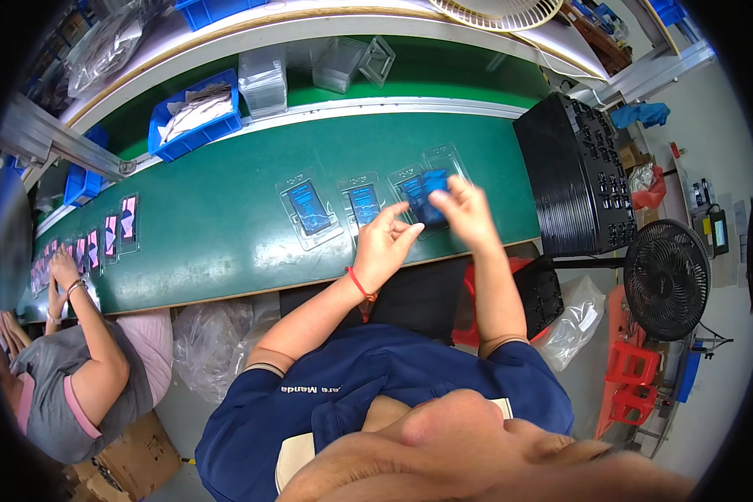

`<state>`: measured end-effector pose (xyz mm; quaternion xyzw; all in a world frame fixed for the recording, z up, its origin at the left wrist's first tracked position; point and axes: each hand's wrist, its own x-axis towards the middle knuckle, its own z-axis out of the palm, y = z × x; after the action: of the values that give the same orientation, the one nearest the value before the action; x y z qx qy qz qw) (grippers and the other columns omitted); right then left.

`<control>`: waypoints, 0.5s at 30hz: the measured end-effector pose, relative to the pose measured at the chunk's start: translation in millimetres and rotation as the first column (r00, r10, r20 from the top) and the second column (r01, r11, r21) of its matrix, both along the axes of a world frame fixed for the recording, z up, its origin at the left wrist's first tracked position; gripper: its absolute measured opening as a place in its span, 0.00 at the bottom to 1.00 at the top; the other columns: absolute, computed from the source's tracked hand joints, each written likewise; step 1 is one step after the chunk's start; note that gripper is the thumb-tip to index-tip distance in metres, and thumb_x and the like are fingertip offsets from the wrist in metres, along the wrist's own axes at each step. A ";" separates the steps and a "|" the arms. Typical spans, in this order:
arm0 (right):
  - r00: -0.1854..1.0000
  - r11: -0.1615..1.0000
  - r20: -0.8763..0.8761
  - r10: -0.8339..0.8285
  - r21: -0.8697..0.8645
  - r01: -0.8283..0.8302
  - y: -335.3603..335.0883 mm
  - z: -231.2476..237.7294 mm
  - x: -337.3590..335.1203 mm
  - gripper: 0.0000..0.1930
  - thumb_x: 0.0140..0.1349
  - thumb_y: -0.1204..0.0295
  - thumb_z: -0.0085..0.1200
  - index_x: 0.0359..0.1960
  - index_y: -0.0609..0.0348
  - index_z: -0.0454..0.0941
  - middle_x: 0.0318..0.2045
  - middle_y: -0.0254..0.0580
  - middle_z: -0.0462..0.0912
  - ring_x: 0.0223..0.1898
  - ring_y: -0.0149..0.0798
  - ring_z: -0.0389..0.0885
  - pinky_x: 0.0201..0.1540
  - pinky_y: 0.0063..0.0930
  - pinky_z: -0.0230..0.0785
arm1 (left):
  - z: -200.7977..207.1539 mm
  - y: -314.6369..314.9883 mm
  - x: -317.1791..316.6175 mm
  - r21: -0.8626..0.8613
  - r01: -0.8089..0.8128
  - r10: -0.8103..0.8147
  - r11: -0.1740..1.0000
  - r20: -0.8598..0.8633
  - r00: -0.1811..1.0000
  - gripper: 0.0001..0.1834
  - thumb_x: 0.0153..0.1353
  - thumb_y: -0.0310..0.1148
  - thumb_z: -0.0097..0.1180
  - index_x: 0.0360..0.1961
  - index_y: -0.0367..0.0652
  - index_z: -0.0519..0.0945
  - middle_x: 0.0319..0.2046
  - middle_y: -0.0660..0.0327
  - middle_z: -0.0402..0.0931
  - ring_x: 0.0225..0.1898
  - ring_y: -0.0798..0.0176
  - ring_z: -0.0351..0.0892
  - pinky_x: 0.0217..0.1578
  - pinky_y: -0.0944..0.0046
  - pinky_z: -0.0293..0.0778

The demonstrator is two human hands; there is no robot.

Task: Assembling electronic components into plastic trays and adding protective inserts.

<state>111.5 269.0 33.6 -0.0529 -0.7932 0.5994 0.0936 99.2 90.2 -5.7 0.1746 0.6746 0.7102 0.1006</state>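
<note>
My right hand [467,211], smeared by motion, pinches a dark blue flat panel [434,181] that looks like a phone screen. It is held above the rightmost clear plastic tray [445,154]. My left hand [382,249], with a red cord at the wrist, is just left of the panel; its thumb and forefinger are apart with nothing visible between them. Blue panels lie in the clear trays to the left: one in the left tray [297,184], one in the middle tray [349,182], and one partly hidden by my hands [409,186].
A co-worker's hands [64,269] are over a row of trays with pink-and-dark pieces [128,219] on the green table [209,226]. A blue bin [167,149] and stacked clear trays [263,81] stand behind. Black racks [573,176] border the right end, beside a black fan [668,279].
</note>
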 end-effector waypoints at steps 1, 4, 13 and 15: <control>0.997 0.994 -0.032 -0.066 -0.086 0.064 17.2 0.9 -8.8 0.08 0.58 0.77 0.59 0.39 0.62 0.77 0.25 0.29 0.77 0.25 0.20 0.69 0.27 0.19 0.63 | 15.3 -3.4 1.9 -0.132 0.022 -0.022 0.991 0.002 1.000 0.27 0.53 0.33 0.66 0.53 0.36 0.73 0.34 0.51 0.80 0.34 0.59 0.81 0.32 0.64 0.76; 0.978 0.976 0.049 -0.203 0.087 0.198 65.1 -2.2 -32.9 0.18 0.52 0.79 0.63 0.47 0.63 0.77 0.25 0.30 0.79 0.25 0.20 0.73 0.26 0.19 0.66 | 24.4 0.3 0.0 -0.529 -0.191 -0.193 0.827 -0.586 0.787 0.34 0.48 0.41 0.68 0.56 0.38 0.72 0.49 0.48 0.74 0.53 0.50 0.72 0.46 0.57 0.71; 0.981 0.638 -0.111 -0.156 0.747 0.186 37.5 -15.6 -10.1 0.16 0.52 0.69 0.63 0.44 0.52 0.83 0.32 0.41 0.74 0.34 0.42 0.76 0.35 0.33 0.71 | 8.1 -1.9 -8.2 -0.674 -0.354 -0.234 0.648 -0.619 0.750 0.30 0.49 0.54 0.64 0.51 0.51 0.79 0.57 0.44 0.65 0.63 0.38 0.55 0.60 0.32 0.47; 0.972 0.560 -0.195 -0.132 0.795 0.235 30.4 -23.6 -3.4 0.15 0.52 0.70 0.63 0.44 0.52 0.83 0.33 0.41 0.74 0.36 0.43 0.76 0.35 0.34 0.71 | 8.4 -3.8 -10.1 -0.676 -0.346 -0.237 0.651 -0.613 0.754 0.30 0.49 0.53 0.64 0.51 0.50 0.79 0.57 0.44 0.65 0.63 0.39 0.55 0.61 0.32 0.47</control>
<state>108.0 299.4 10.0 -0.0526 -0.9625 0.1586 0.2138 89.1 86.4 2.7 0.3307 0.9024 0.2569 -0.1017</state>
